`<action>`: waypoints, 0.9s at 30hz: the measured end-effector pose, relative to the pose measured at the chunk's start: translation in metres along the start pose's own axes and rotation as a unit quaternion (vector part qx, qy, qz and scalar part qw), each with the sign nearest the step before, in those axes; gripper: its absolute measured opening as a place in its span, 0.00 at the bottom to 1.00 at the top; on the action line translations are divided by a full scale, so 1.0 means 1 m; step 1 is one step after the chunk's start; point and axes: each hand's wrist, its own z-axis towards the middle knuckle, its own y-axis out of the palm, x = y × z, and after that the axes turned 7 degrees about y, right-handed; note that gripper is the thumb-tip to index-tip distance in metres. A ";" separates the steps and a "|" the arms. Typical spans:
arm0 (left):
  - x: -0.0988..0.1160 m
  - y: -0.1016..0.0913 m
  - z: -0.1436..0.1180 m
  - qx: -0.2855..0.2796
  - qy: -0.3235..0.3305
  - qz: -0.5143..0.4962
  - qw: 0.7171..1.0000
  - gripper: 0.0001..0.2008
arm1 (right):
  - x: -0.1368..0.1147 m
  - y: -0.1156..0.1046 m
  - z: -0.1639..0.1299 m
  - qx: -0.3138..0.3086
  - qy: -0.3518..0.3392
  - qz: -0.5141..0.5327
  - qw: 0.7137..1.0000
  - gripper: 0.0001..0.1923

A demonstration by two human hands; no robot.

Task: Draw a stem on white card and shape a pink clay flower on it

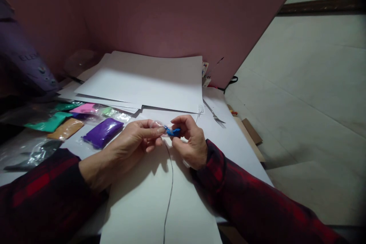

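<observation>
In the middle of the view both hands are raised over a white sheet [137, 206] with a dark curved line drawn down it. My left hand [137, 139] is closed, pinching a small clear plastic piece [156, 124], likely a wrapper, between thumb and fingers. Bright blue modelling clay [175, 132] shows at the right end of this plastic. Curled round the blue clay are the thumb and fingers of my right hand [190, 141]. Part of the plastic is hidden behind my left thumb.
Soft packets lie at the left: a purple packet [103, 132], an orange packet [65, 129] and a green packet [48, 122]. Behind my hands is a stack of white paper [143, 80]. A metal fork [214, 114] lies at the right, near the table edge. A pink wall [171, 15] rises behind.
</observation>
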 end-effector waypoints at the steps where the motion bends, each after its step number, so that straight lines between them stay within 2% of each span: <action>1: 0.000 0.000 0.000 0.003 -0.001 0.003 1.000 0.07 | 0.000 0.000 0.000 -0.001 -0.001 0.000 1.000 0.21; 5: 0.000 0.001 0.000 0.008 0.004 0.002 1.000 0.07 | 0.000 0.000 0.000 0.001 -0.010 -0.005 1.000 0.21; 12: -0.001 0.001 0.002 -0.028 0.003 -0.026 0.999 0.08 | -0.001 0.001 0.000 0.001 -0.004 -0.001 1.000 0.21; 19: -0.003 -0.003 0.000 -0.019 0.016 -0.017 1.000 0.07 | 0.000 -0.002 0.000 0.016 -0.027 -0.028 0.999 0.21; 27: -0.005 -0.004 0.002 -0.047 0.016 -0.024 0.998 0.08 | -0.002 -0.002 0.000 0.010 -0.035 -0.034 0.999 0.21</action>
